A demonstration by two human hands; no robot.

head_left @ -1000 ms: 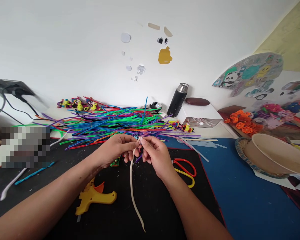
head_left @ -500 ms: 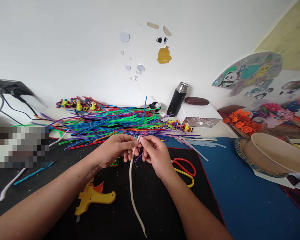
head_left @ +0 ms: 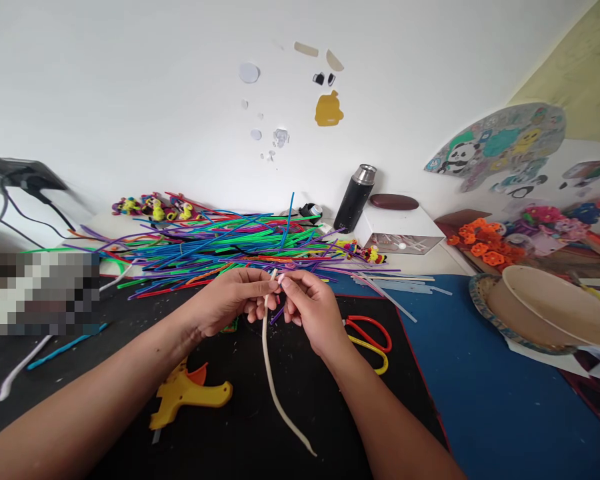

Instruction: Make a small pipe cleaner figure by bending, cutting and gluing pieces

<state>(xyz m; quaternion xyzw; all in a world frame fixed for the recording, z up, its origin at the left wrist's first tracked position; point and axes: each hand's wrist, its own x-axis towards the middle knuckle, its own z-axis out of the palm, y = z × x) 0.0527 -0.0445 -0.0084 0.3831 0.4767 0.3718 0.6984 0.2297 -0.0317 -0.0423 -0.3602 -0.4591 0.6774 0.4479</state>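
Note:
My left hand (head_left: 233, 299) and my right hand (head_left: 313, 308) meet above the black mat (head_left: 260, 427), both pinching the top end of a long cream pipe cleaner (head_left: 273, 387). Its free length hangs down and curves right over the mat. A short purple piece (head_left: 276, 315) sticks out under my right fingers. A large heap of coloured pipe cleaners (head_left: 215, 247) lies just behind my hands.
A yellow glue gun (head_left: 187, 395) lies on the mat at lower left; red and yellow scissors (head_left: 373, 340) sit right of my right hand. A black flask (head_left: 355, 199), a white box (head_left: 405, 230), a paper bowl (head_left: 545, 310) and orange craft flowers (head_left: 485, 245) stand to the right.
The hanging tail of the cream pipe cleaner has swung to the right. My hands have stayed almost in place, still pinching its top end.

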